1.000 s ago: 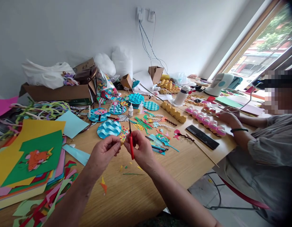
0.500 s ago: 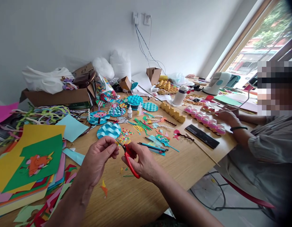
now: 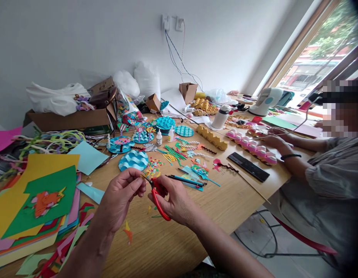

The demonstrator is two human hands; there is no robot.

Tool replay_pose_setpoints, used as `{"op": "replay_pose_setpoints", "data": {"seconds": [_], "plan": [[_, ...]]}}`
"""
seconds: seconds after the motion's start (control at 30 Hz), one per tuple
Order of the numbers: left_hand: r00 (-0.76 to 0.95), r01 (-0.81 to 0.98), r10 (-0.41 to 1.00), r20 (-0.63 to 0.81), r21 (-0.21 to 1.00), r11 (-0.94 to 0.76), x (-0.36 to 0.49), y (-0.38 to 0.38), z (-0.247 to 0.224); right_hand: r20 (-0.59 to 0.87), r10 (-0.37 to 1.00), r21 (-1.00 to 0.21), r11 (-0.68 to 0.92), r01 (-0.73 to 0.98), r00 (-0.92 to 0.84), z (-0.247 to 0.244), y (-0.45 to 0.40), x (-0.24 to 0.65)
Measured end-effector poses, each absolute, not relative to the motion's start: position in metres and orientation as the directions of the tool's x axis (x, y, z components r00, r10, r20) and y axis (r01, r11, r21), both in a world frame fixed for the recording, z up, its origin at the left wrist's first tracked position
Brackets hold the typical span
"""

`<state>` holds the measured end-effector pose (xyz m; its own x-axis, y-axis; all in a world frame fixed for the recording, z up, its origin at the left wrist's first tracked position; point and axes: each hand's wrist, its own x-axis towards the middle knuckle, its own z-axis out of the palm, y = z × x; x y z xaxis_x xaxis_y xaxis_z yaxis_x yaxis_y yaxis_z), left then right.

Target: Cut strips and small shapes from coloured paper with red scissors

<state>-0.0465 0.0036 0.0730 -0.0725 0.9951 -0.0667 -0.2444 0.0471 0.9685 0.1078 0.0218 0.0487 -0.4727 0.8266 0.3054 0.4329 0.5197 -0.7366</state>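
My right hand (image 3: pixel 174 199) is closed around the handles of red-handled scissors (image 3: pixel 161 202), their dark blades pointing left toward my left fingertips. With thumb and fingers pinched, my left hand (image 3: pixel 125 193) has something tiny at the blade tips that I cannot make out. Just beyond the hands lie a blue wavy paper disc (image 3: pixel 133 160) and a scatter of small coloured paper bits (image 3: pixel 154 166). Thin green and yellow paper strips (image 3: pixel 174 152) lie farther back. Small orange scraps (image 3: pixel 128 232) rest on the table below my left hand.
Coloured paper sheets (image 3: pixel 51 197) are stacked at the left. Pencils (image 3: pixel 186 179), a black phone (image 3: pixel 248 166) and a wooden stick (image 3: pixel 254 187) lie to the right. Pink egg-carton strips (image 3: pixel 251 146) lie near another person's hands (image 3: pixel 279 141). Glue bottles (image 3: pixel 159 137) and a white bottle (image 3: pixel 221 117) stand behind.
The scissors' handles have shifted slightly, and their blades look closer together at the left fingertips. My hands otherwise stay nearly in place. The other person's head has moved slightly right.
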Motion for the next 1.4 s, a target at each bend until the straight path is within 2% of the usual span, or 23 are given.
{"op": "replay_pose_setpoints", "data": {"seconds": [1.4], "plan": [[-0.029,-0.149,0.999,-0.035,0.988,0.031,-0.052,0.005,0.066,0.315,0.816,-0.677,0.551,0.488,-0.484,0.041,0.021,0.121]]}}
